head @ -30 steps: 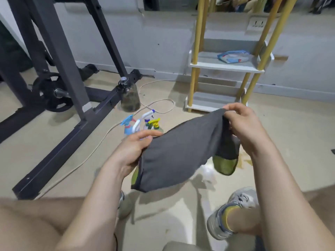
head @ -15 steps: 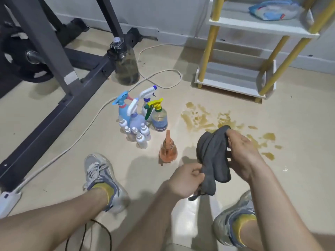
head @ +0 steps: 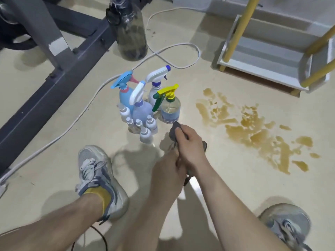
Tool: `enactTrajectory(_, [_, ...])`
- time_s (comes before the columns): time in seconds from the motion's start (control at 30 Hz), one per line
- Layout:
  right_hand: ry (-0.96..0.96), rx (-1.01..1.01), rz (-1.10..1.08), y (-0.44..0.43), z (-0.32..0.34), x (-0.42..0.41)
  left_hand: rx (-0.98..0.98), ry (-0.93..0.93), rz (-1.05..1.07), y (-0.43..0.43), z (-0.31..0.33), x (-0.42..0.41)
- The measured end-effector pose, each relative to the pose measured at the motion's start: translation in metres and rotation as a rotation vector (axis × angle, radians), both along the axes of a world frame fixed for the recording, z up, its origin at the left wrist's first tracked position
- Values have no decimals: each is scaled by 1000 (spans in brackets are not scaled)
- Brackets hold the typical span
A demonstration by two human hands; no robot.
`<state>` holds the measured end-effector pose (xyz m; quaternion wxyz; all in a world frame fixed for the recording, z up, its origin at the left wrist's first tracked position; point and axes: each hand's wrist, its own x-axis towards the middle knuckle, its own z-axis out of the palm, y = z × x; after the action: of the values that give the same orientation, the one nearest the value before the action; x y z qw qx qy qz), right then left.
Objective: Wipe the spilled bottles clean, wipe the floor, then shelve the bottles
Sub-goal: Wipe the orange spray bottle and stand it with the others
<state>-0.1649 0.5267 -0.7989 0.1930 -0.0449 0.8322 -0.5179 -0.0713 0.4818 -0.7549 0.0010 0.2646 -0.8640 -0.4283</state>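
Head camera: the right hand (head: 188,142) is curled tight round a bunched grey cloth (head: 173,131), knuckles up, low over the floor (head: 253,187). The left hand (head: 167,167) sits just behind it, but its fingers are hidden under the right, so I cannot tell its grip. Just beyond the cloth, four spray bottles (head: 170,109) and a cluster of small capped bottles (head: 145,134) stand upright. To the right a brown spill (head: 253,131) spreads over the floor near the white shelf (head: 262,57).

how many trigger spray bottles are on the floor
4, in one cluster: light blue bottle back left, lavender bottle front left, white bottle back right, clear yellow-trigger bottle front right. The right hand may hide another.
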Motion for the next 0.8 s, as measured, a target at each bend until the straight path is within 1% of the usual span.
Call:
enactTrajectory(0.07, [-182, -52, -97, -6, -7, -27, -30, 76, -45, -4, -7, -2])
enactTrajectory(0.17, [-469, -144, -209, -6, -13, -37, -71, 102, -66, -5, -13, -1])
enactTrajectory(0.27, [-479, -278, -296, 17, -27, 1, -106, 87, -34, -16, -11, -4])
enactTrajectory(0.3, [-477, -268, -278, 28, -39, 15, -111, 82, -41, -24, -11, -7])
enactTrajectory(0.37, [-447, -132, -237, 46, -59, 38, -152, 37, -96, -42, -12, -12])
enactTrajectory(0.4, [-459, -100, -271, 51, -65, 41, -201, -1, -121, -50, -10, -15])
enactTrajectory(0.43, [-471, -135, -343, 54, -66, 39, -275, -40, -143, -58, -7, -16])
enactTrajectory(0.47, [-482, -226, -412, 54, -60, 34, -350, -86, -177, -63, 1, -17])
enactTrajectory(0.5, [-505, -350, -472, 55, -49, 27, -379, -145, -221, -67, 8, -18])
enactTrajectory(0.53, [-525, -452, -484, 56, -36, 22, -356, -225, -255, -68, 17, -17])
enactTrajectory(0.57, [-530, -529, -451, 58, -23, 16, -292, -305, -266, -67, 23, -16])
enactTrajectory(0.6, [-521, -552, -368, 58, -11, 13, -188, -380, -243, -65, 30, -14])
enactTrajectory(0.63, [-506, -529, -261, 56, -4, 12, -26, -428, -162, -62, 34, -12])
enactTrajectory(0.7, [-506, -462, -57, 42, 4, 17, 327, -424, 103, -51, 36, -8])
enactTrajectory(0.73, [-499, -442, -2, 34, 2, 21, 412, -398, 214, -44, 31, -6])
enactTrajectory(0.77, [-421, -402, 45, 27, -5, 28, 435, -364, 317, -37, 25, -3])
enactTrajectory(0.8, [-300, -325, 103, 22, -15, 37, 445, -318, 435, -34, 14, 1])
